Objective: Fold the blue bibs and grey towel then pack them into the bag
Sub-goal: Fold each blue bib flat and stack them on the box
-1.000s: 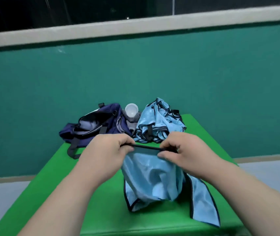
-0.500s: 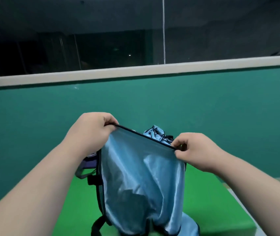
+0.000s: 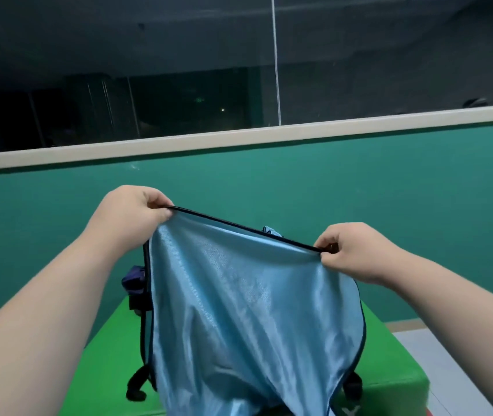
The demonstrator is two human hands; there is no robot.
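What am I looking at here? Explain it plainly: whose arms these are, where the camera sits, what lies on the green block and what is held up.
There is no machine here. These are a person's two bare arms, filmed by one wide-angle camera worn on the head, looking forward and down, which is why the arms enter from the bottom corners. The left hand and the right hand each pinch the dark-trimmed top edge of a blue bib and hold it up stretched between them, so it hangs like a curtain. Under it is a green padded block. The bib hides most of what lies there. Only a corner of a dark blue bag shows at the left, and a scrap of more blue cloth above the bib's edge. No grey towel is visible.
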